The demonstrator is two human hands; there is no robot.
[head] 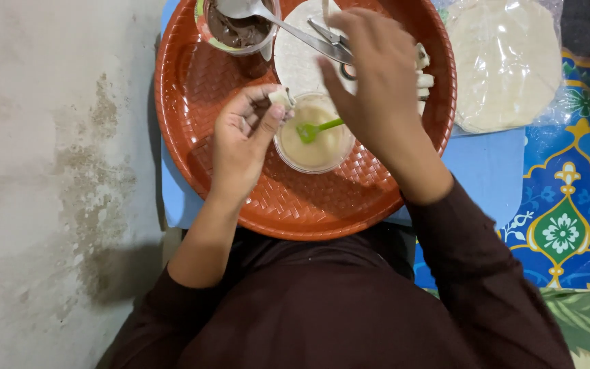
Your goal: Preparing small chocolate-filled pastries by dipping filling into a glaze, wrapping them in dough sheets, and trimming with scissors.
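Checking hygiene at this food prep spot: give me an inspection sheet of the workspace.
Surface: round orange woven tray on a blue board.
Job's things: pale batter cup with green spoon; small wrapped piece; flat wrapper; finished rolls.
Clutter: brown filling cup, metal spoon, bagged wrappers.
Grippers: left hand pinches the wrapped piece; right hand hovers over the flat wrapper.
Cables: nothing seen.
Surroundings: stained floor, patterned mat.
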